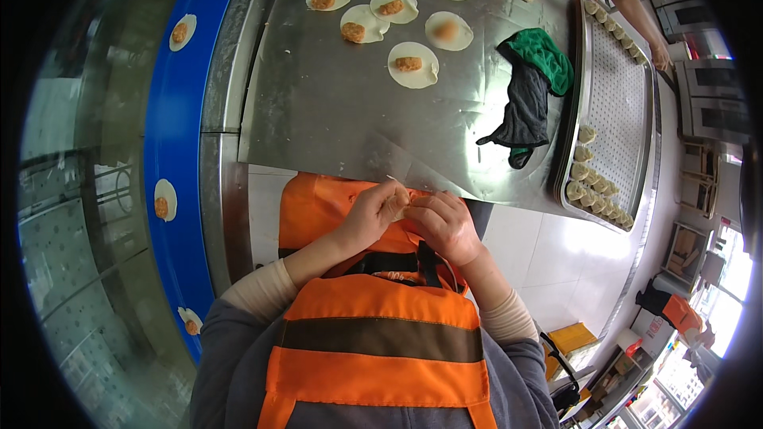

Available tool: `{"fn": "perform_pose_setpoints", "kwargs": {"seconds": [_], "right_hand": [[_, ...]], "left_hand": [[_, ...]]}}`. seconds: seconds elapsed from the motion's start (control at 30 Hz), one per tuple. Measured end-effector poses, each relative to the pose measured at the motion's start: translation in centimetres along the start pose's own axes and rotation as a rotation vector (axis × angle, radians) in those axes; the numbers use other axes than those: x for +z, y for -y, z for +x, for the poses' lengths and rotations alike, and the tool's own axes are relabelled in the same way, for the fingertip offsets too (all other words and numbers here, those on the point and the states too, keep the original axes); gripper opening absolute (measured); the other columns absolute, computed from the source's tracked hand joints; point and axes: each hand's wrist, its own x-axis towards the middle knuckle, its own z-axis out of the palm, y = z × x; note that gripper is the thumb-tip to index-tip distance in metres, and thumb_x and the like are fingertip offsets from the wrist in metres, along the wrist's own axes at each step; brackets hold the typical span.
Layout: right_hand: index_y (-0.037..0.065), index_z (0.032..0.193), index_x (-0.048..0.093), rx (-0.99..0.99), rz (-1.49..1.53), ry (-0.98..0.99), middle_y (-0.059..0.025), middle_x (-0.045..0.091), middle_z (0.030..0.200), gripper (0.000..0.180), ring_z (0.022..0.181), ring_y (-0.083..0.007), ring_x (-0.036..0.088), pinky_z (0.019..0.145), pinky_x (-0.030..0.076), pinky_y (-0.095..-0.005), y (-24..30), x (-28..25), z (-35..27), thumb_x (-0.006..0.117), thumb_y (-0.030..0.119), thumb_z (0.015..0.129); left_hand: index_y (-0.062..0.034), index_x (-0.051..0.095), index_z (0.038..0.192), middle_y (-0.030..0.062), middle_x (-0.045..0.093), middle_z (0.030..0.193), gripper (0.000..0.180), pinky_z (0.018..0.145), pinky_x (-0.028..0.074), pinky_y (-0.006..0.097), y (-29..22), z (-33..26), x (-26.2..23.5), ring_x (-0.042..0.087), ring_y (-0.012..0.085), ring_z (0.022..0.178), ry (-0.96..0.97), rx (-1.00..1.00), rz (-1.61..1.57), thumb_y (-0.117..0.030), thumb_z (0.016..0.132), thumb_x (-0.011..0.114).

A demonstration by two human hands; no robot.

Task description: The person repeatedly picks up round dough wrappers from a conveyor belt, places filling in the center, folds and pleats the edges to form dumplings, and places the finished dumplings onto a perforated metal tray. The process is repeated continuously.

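My left hand and my right hand meet at the near edge of the steel table, in front of my orange apron. Fingers of both are pinched together around a dumpling, which they cover almost wholly; only a little pale dough shows. Ahead on the table lie several round dough wrappers, each with a lump of orange filling; the nearest wrapper is beyond my hands.
A blue conveyor belt on the left bears more filled wrappers. To the right, a perforated metal tray holds rows of folded dumplings. A green and black cloth lies beside it. Another person's arms reach in at the far right.
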Motion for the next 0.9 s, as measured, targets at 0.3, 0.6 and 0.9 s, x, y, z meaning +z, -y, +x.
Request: {"fn": "perform_pose_setpoints", "kwargs": {"seconds": [0.3,0.6,0.9], "right_hand": [[0.006,0.106,0.066,-0.079,-0.070,-0.031,-0.0073,0.065,0.098,0.037,0.081,-0.0250,0.062,0.067,0.048,-0.0358,0.1,-0.6,-0.1,0.072,0.009,0.070],[0.010,0.118,0.062,0.160,-0.003,-0.169,-0.0049,0.064,0.112,0.048,0.106,-0.0247,0.060,0.088,0.045,-0.0388,-0.1,-4.5,-0.6,0.078,0.017,0.073],[0.007,0.130,0.057,0.884,-0.134,-0.949,-0.0098,0.068,0.103,0.049,0.078,-0.0118,0.064,0.070,0.053,-0.0274,-14.9,-23.4,-17.4,0.071,0.006,0.083]], "left_hand": [[-0.0028,0.055,0.086,0.0039,0.055,0.077,0.050,0.063,0.044,0.029,2.7,0.0,0.1,0.051,0.0138,0.067,-0.014,-0.228,-0.112,-0.044,0.107,0.037],[-0.0019,0.035,0.146,0.0115,0.055,0.130,0.076,0.096,0.043,0.027,-2.1,3.8,3.9,0.054,0.0158,0.116,0.060,-0.113,-0.235,-0.062,0.102,0.019],[-0.0032,0.050,0.132,0.0082,0.064,0.100,0.060,0.073,0.051,0.025,-2.8,4.9,-1.0,0.063,0.0132,0.086,0.038,-0.220,-0.294,-0.052,0.106,0.026]]}}
